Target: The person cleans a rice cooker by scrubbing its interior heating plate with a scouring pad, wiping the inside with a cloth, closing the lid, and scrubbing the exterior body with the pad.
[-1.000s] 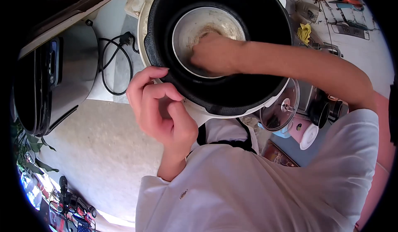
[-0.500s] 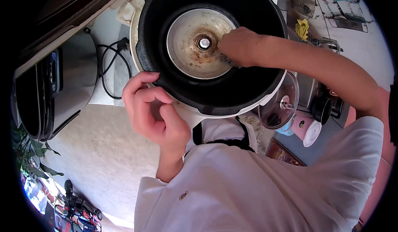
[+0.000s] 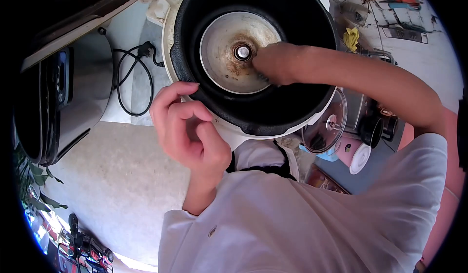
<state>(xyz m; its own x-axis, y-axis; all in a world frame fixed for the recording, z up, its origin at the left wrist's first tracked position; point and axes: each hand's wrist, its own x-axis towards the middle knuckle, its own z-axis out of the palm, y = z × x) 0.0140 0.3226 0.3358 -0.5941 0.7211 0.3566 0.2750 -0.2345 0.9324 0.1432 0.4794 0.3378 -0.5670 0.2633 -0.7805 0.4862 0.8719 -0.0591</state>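
An electric pressure cooker (image 3: pixel 170 63) stands tipped toward me without its inner pot. Inside its black wall (image 3: pixel 312 24) lies a round metal heating plate (image 3: pixel 219 34), stained brown around the silver button in its middle. My right hand (image 3: pixel 279 64) reaches in from the right and presses, fingers closed, on the plate's right side. Something dark and grey shows under its fingertips, too hidden to name. At the near left edge, my left hand (image 3: pixel 187 126) is curled with its index fingertip hooked over the black rim, gripping it.
A black and silver appliance (image 3: pixel 85 87) stands on the left, beside a black power cord (image 3: pixel 151 87). To the right are a clear glass lid (image 3: pixel 324 131), a pink container (image 3: pixel 347 148), a black cup (image 3: pixel 371 130) and a yellow cloth (image 3: pixel 351 39).
My right hand has slid slightly left and down over the plate, and the grey thing under it shows less. The cooker and left hand appear shifted a little right in view.
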